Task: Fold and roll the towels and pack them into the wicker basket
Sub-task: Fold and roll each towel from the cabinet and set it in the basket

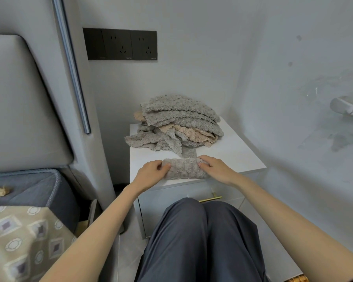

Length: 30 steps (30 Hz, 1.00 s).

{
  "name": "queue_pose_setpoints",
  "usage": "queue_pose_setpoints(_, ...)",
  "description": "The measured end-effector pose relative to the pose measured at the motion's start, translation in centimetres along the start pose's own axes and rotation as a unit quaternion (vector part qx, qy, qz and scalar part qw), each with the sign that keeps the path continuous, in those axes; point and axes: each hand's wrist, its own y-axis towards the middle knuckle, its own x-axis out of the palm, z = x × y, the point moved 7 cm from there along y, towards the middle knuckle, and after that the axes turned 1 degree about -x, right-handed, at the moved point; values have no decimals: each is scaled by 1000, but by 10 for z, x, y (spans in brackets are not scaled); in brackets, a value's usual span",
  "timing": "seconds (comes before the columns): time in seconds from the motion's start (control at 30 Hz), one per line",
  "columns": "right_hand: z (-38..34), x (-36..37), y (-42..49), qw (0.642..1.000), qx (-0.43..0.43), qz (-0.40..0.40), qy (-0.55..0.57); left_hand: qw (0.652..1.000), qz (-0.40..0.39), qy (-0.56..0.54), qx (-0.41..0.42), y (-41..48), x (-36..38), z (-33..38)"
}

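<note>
At the front edge of the white nightstand top, a grey textured towel roll is being held at both ends. The left hand is being curled over its left end, fingers and thumb grasping the cloth, and the right hand is being wrapped round its right end in the same manner. The roll's long axis is being held left to right, parallel to the front edge and crosswise to both forearms, so neither hand is being placed nearer than the other. A short flat tail of the same towel is being left unrolled on the far side of the roll, running away from the body to the pile of unfolded towels, whose lowest edges it is touching. The coming move is therefore being judged as a push of the roll away from the fingers, along that tail. The pile, grey with beige pieces among it, is being seen heaped at the back of the top. A woven strip, possibly the rim of the wicker basket, is being glimpsed at the lower edge of the view, right of the knees. Its contents cannot be told.
</note>
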Motion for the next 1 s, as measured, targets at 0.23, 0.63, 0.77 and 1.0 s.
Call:
queue_pose_setpoints(0.23, 11, 0, 20, 996, 57, 58, -26, 996, 44, 36, -71, 13, 0, -3)
queue_pose_setpoints(0.63, 7, 4, 39, 973, 128, -32, -189, 989, 21, 88, -117, 22, 5, -5)
queue_pose_setpoints(0.77, 9, 6, 34, 987, 111, -21, -116, 995, 18, 44, -88, 22, 7, 0)
queue_pose_setpoints(1.0, 13, -12, 1, 996, 88, -6, 31, 963, -29, -262, -54, 3, 11, 20)
